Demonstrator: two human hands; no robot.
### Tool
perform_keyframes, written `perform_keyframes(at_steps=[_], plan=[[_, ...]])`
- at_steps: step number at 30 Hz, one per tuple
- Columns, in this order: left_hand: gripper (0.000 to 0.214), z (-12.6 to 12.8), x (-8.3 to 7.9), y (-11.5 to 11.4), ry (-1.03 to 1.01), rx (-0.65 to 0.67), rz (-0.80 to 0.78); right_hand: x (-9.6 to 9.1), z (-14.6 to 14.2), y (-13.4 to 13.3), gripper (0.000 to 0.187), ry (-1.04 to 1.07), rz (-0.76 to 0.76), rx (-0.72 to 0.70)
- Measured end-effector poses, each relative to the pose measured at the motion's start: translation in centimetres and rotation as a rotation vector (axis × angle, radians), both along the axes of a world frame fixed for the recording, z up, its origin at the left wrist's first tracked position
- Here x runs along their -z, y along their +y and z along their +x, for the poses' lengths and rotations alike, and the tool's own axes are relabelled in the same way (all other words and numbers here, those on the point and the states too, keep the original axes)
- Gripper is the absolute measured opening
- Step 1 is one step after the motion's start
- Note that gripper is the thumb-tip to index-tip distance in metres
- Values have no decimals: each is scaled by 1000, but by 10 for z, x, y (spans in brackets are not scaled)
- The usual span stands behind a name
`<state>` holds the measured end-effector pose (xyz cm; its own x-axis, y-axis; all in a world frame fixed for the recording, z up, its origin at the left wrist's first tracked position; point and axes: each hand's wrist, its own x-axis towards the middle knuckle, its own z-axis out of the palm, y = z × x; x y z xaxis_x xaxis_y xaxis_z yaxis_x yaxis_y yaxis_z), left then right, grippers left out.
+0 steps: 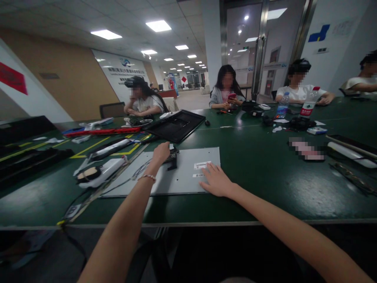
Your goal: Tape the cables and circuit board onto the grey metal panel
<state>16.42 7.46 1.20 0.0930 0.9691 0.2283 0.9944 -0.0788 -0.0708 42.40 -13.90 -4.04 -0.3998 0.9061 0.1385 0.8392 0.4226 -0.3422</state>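
Note:
A flat grey metal panel [182, 173] lies on the green table [259, 177] in front of me. My left hand [161, 152] reaches over its far edge and is closed around a small black part [172, 158] with wires. A thin bracelet sits on that wrist. My right hand [216, 180] lies flat on the panel's right part with fingers spread, just below two white labels [202, 165].
A white and black tool [98, 173] and cables lie left of the panel. A black monitor shell [176, 125] lies beyond it. Several people sit along the far side, with water bottles [309, 103] at right. Long strips lie at the right edge.

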Motion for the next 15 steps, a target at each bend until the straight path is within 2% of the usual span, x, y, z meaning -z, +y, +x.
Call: perform_keyframes(at_steps=[3, 7, 15], plan=[[49, -12, 2, -5, -38, 37, 32, 0, 0, 0, 72, 5, -4, -4], [45, -23, 8, -9, -10, 117, -45, 0, 0, 0, 73, 1, -6, 1], [48, -20, 16, -5, -14, 113, -84, -2, 1, 0, 72, -4, 6, -11]])
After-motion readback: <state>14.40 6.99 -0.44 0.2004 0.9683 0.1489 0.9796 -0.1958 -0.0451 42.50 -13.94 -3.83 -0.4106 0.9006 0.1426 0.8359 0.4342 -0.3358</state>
